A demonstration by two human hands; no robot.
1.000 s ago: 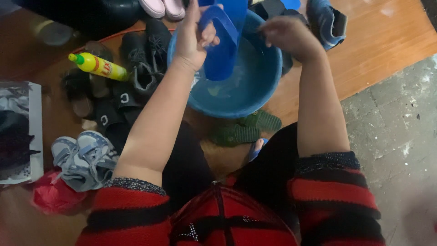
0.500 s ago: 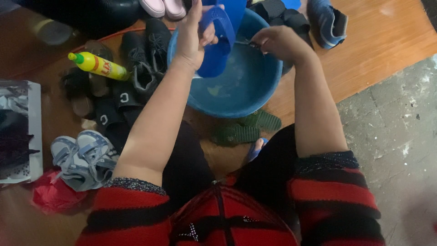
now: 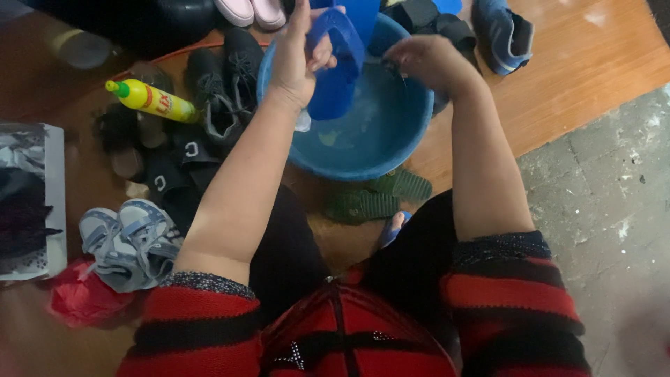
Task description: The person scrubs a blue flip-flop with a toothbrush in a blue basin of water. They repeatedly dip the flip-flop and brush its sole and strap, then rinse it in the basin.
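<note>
**Blue slipper held over the basin**

Far to the left of the left hand's grip, a pair of small grey-blue shoes [image 3: 125,241] lies on the floor beside a red bag [image 3: 80,300]. Nearer that grip, a yellow bottle [image 3: 150,101] with a green cap lies on its side next to black shoes [image 3: 223,77]. The left hand [image 3: 296,59] is clamped on a blue slipper [image 3: 335,66], held upright above the blue basin [image 3: 370,139]; shallow water shows in the basin under the grip. Just right of the slipper, the right hand [image 3: 426,63] has its fingers pinched together on something small and dark that I cannot make out. Below the basin lie green sandals [image 3: 377,199].
</note>
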